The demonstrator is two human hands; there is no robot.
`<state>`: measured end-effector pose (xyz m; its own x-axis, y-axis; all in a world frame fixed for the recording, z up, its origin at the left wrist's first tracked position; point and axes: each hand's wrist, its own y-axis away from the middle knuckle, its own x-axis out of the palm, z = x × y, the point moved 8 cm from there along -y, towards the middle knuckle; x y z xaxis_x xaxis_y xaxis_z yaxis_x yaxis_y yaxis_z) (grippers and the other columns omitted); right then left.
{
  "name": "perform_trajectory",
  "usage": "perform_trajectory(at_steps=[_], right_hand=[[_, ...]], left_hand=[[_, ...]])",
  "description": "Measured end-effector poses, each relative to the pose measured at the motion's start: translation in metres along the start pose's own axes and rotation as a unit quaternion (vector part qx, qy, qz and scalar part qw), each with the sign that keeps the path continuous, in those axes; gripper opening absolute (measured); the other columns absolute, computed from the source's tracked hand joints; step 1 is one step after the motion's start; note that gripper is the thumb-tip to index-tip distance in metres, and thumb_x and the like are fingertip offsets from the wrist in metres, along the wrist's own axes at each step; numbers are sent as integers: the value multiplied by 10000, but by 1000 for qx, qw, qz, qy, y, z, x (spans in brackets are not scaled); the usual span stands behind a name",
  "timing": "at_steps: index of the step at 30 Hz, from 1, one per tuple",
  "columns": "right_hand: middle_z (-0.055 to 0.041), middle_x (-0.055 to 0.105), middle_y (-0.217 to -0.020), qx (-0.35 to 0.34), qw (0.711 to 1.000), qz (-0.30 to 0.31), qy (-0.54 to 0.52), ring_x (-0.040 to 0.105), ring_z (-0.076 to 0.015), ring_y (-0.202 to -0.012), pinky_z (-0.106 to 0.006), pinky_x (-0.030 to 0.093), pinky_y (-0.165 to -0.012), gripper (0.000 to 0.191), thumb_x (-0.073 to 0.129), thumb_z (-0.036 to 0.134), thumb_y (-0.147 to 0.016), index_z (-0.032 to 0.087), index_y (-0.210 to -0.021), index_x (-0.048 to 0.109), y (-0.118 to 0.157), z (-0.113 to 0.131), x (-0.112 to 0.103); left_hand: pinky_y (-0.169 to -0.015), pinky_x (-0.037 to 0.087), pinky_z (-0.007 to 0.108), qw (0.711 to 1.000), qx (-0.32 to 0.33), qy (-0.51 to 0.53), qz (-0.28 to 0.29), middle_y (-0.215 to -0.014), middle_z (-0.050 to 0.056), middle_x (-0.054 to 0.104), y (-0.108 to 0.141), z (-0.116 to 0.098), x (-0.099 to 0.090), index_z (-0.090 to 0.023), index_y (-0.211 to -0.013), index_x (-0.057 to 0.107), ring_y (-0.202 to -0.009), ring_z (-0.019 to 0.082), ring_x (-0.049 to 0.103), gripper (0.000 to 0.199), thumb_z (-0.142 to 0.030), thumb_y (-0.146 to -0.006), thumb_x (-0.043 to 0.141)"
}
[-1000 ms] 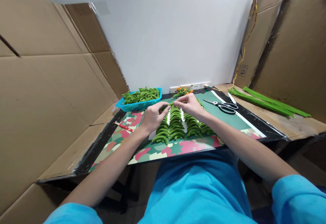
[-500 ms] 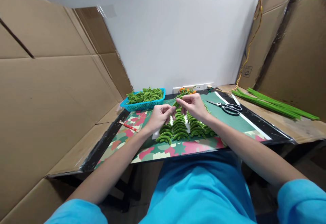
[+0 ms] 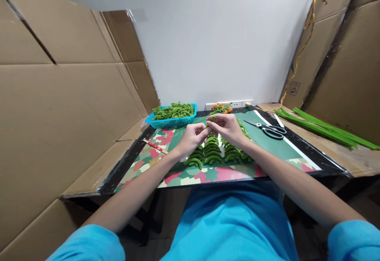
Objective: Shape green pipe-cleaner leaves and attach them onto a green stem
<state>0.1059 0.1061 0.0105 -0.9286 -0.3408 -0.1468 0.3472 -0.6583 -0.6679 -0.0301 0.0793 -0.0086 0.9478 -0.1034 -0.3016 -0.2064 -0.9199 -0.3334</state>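
Note:
My left hand [image 3: 192,136] and my right hand [image 3: 227,127] meet above the middle of the table, fingertips pinched close together. Between them is a small green pipe cleaner piece [image 3: 213,118], mostly hidden by the fingers. A thin stem or wire runs leftward from the fingers. Beneath the hands, curved green pipe cleaner pieces [image 3: 213,154] lie overlapped in several rows on a white sheet. More such pieces fill a blue plastic basket [image 3: 172,123] at the back left.
Black-handled scissors [image 3: 271,131] lie on the green mat [image 3: 276,146], right of the rows. Long green pipe cleaners [image 3: 326,128] rest on cardboard at the right. Behind the hands are orange-tipped pieces [image 3: 225,109]. A red-wrapped stick [image 3: 154,146] lies left. Cardboard walls flank the table.
My right fingers have curled in closer to my left fingertips, and the green piece between them shows less of its length. The whole view has shifted slightly.

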Motion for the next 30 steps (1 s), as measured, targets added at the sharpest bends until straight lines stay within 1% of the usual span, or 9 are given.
perform_trajectory(at_steps=[3,7,9,13,16,19,23,27,30], right_hand=[[-14,690,-618,-29,999,-7,14,617,-159,-487,-264,501,-502,338,722,498,-971,177,-890,787,1,0,0],[-56,791,-771,-168,971,-1,171,714,-171,-647,-255,532,-643,279,601,289,-1049,196,-942,842,9,11,4],[-65,818,-848,-199,958,12,208,738,-170,-701,-247,532,-678,276,578,235,-1056,210,-1023,851,12,12,5],[-61,825,-871,-200,950,-18,238,708,-152,-657,-235,525,-655,234,624,251,-1054,206,-1075,852,11,13,-5],[-24,782,-748,-171,953,-50,245,638,-135,-555,-232,507,-602,256,662,302,-1043,190,-1197,834,9,13,-15],[-12,770,-721,-160,955,-44,247,632,-138,-540,-236,513,-608,325,620,314,-1067,184,-1308,796,8,11,-13],[-72,842,-923,-186,950,-22,250,705,-155,-638,-242,524,-656,334,557,258,-1082,169,-1275,815,11,12,-4],[-12,760,-705,-169,953,-2,252,608,-116,-538,-213,469,-604,360,542,287,-1095,135,-1273,815,9,7,0],[4,738,-687,-151,952,3,266,564,-110,-515,-213,455,-591,382,548,317,-1098,140,-1347,778,8,5,-2]], left_hand=[[-405,260,197,1000,-4,4,1,-509,-31,583,0,0,0,-165,-675,611,-394,55,397,533,-631,-823,824],[-377,209,203,1000,-20,3,18,-403,-54,472,-1,0,-2,-151,-631,643,-346,54,348,503,-577,-836,816],[-366,203,204,999,-29,6,27,-391,-61,453,-2,1,-3,-153,-636,644,-328,55,336,482,-557,-848,801],[-371,247,203,998,-34,17,46,-456,-41,537,-2,2,0,-157,-712,645,-339,70,405,454,-563,-857,785],[-378,260,205,998,-27,24,49,-476,-43,543,-3,0,3,-160,-715,625,-352,70,422,466,-571,-851,795],[-371,271,208,999,-19,27,41,-483,-47,536,-3,-3,3,-160,-705,624,-356,68,416,475,-579,-840,801],[-369,269,199,999,-16,15,28,-438,-50,511,-1,-6,-2,-149,-642,645,-355,64,408,445,-512,-793,853],[-354,297,213,1000,-23,2,18,-432,-17,572,1,-5,-8,-123,-662,727,-330,82,431,388,-469,-800,837],[-355,298,214,1000,-22,-1,1,-420,-24,559,1,-5,-11,-126,-660,730,-323,84,426,362,-451,-789,824]])
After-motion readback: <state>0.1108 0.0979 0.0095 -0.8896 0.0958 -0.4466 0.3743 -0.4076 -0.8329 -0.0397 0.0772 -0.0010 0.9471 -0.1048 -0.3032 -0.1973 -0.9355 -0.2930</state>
